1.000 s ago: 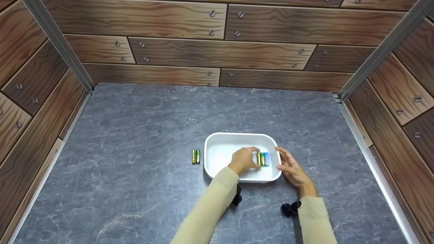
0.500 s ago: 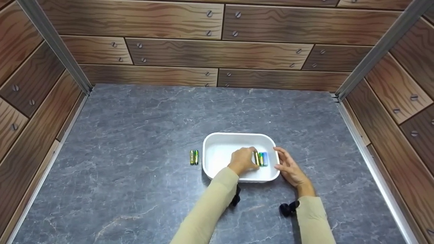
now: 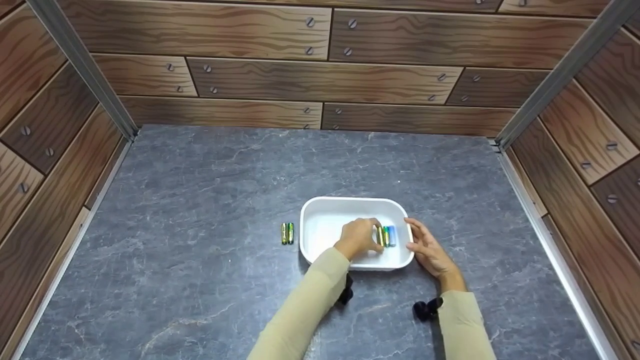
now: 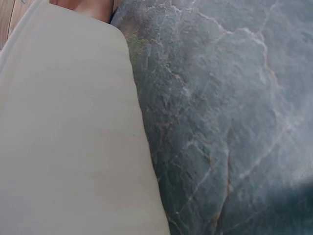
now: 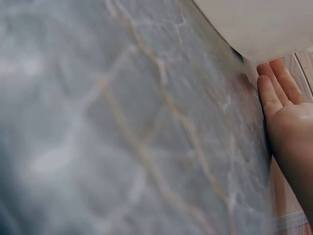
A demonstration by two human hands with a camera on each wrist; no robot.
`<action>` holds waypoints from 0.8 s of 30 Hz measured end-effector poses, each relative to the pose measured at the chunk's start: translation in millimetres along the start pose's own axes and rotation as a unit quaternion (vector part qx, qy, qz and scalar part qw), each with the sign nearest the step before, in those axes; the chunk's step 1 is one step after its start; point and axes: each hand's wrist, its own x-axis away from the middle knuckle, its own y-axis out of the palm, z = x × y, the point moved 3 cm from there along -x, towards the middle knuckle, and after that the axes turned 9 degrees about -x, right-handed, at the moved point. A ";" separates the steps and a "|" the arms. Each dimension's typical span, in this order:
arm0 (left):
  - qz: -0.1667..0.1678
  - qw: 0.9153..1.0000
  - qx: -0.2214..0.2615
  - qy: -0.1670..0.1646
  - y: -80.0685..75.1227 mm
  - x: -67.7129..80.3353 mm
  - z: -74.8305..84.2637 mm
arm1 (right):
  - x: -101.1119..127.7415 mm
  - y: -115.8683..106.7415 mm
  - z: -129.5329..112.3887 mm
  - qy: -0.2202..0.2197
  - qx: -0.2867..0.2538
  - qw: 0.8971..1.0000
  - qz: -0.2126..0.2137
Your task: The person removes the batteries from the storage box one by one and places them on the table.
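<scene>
Placing, I judge: left hand (image 3: 356, 237) pinches green-gold cylindrical battery (image 3: 380, 236) in white oblong tray (image 3: 320, 222), three-o'clock end; right hand (image 3: 432, 252) braces straight-fingered; release likely next.

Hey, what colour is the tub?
The tub is white, best seen in the head view.

This looks like a small purpose-built booth, set up like a lab bench for recording; the building around it cannot be told. A back wall (image 3: 390, 37), left wall (image 3: 37, 210) and right wall (image 3: 600, 100) enclose a flat grey surface (image 3: 200, 200) with marble-like veins. The walls bear a plank pattern with slotted screw heads (image 3: 352, 23) that look printed rather than real. A bare metal left post (image 3: 82, 65) and right post (image 3: 570, 65) frame the corners, and pale strips (image 3: 568, 280) edge the sides.
</scene>
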 end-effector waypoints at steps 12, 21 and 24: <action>0.013 1.000 0.007 0.017 -14.2 5.8 0.2 | -0.9 -0.7 1.7 -0.001 -0.013 1.000 -0.005; 0.028 0.999 0.012 0.035 -25.4 11.3 -4.1 | -0.9 -0.3 1.3 -0.004 -0.009 1.000 -0.007; 0.031 0.999 0.020 0.032 -28.9 13.7 -6.6 | 0.0 -0.3 0.2 -0.004 -0.006 1.000 -0.006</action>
